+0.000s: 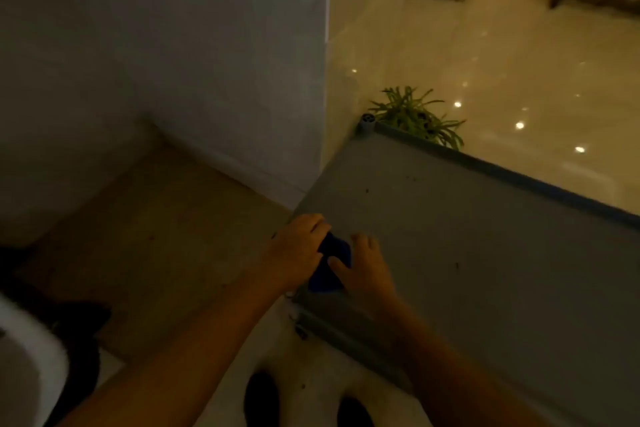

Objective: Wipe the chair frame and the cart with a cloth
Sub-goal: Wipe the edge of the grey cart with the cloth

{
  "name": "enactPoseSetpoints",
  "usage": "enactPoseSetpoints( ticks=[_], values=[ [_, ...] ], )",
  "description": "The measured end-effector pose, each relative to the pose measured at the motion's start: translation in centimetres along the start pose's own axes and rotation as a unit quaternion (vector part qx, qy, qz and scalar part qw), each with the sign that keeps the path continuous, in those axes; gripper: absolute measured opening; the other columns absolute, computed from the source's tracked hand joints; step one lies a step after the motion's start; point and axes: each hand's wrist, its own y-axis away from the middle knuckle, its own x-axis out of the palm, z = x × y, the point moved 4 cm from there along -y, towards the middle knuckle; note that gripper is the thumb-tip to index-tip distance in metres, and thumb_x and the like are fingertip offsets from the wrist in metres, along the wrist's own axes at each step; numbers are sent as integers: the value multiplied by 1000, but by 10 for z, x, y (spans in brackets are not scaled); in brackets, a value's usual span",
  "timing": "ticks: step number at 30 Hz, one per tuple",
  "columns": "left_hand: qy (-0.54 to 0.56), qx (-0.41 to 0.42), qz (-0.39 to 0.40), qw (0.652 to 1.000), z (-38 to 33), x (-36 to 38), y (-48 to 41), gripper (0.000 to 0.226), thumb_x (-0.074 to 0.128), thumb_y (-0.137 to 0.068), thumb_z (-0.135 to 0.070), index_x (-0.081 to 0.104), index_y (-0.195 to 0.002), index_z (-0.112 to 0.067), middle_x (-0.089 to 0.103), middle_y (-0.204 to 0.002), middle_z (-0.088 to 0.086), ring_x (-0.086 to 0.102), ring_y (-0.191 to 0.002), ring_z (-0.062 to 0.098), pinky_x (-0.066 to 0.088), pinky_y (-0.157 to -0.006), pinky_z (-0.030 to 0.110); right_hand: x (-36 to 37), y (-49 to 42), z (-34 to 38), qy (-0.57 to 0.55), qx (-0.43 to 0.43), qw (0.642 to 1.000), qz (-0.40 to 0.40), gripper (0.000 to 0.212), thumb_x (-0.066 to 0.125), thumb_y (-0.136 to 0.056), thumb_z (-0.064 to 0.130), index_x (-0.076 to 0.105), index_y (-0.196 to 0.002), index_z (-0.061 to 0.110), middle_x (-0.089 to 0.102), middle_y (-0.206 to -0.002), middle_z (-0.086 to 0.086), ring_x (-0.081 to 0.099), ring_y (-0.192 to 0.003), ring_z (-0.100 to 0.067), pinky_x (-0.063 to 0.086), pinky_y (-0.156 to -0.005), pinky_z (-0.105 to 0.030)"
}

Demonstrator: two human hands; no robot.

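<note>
A grey cart (485,236) with a flat top shelf and a raised rim fills the right half of the view; small dark specks lie on its surface. A dark blue cloth (329,267) lies bunched at the shelf's near left corner. My left hand (298,250) grips the cloth's left side at the cart's edge. My right hand (363,267) rests on the cloth's right side, fingers spread over it. Both hands touch the cloth. No chair frame shows in this dim view.
A white wall corner (207,80) stands left of the cart. A green potted plant (415,118) sits behind the cart's far corner on a glossy floor (519,62). A white curved object (27,357) is at the lower left. My dark shoes (263,399) are below.
</note>
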Motion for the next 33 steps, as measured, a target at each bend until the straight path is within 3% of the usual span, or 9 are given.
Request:
enactPoseSetpoints(
  ticks=[3,6,10,15,17,19,24,28,33],
  values=[
    [21,29,88,995,24,14,-16,70,58,-91,-19,20,-150,-16,14,-161,7,16,-145,28,26,-116,48,15,1,12,15,40,999,6,70,65,-86,47,33,-140,13,39,-138,-10,51,-118,-27,45,-87,-31],
    [-4,53,150,987,45,34,-26,71,56,-91,-23,17,-150,-21,17,-160,7,27,-141,30,28,-112,53,27,2,16,37,91,995,6,68,67,-84,44,36,-136,14,41,-135,-11,50,-117,-28,48,-92,-39],
    [-61,77,126,987,65,49,-33,71,59,-85,-26,26,-147,-22,44,-144,10,48,-123,33,34,-100,50,38,6,22,88,113,990,-10,77,68,-81,45,30,-143,16,41,-134,-12,46,-120,-31,48,-94,-45],
    [-74,94,97,988,64,62,-39,65,59,-78,-26,36,-139,-19,53,-127,9,55,-108,33,34,-88,47,44,6,26,133,135,981,-32,75,68,-84,39,30,-143,14,39,-135,-12,41,-124,-34,48,-95,-44],
    [-83,75,90,990,58,59,-38,40,58,-78,-24,50,-117,-18,56,-114,8,56,-100,31,32,-84,43,43,2,25,144,133,980,-28,65,67,-85,33,35,-138,11,40,-133,-13,41,-124,-33,48,-94,-43],
    [-98,67,81,990,52,55,-35,16,54,-83,-24,52,-98,-19,55,-105,8,53,-95,30,30,-83,41,43,-2,23,142,131,981,-18,51,65,-86,27,42,-129,10,42,-128,-14,43,-120,-33,48,-90,-41],
    [-105,76,61,990,50,47,-29,27,57,-82,-32,51,-101,-14,49,-111,9,46,-101,31,31,-83,41,41,-15,14,129,107,986,-11,31,65,-85,25,47,-107,13,47,-114,-11,50,-99,-28,43,-72,-34],
    [-39,18,47,998,47,39,-26,21,54,-83,-26,49,-100,-15,57,-106,7,50,-100,29,33,-89,41,35,-33,15,113,70,990,54,23,62,-85,29,42,-89,18,46,-95,-4,45,-73,-18,39,-65,-32],
    [99,-86,-36,991,57,14,-13,21,60,-80,-20,48,-95,-10,56,-96,17,55,-82,36,44,-68,40,20,-58,45,76,-31,995,60,21,64,-81,24,43,-81,26,47,-86,1,48,-70,-16,37,-62,-30]
  ],
)
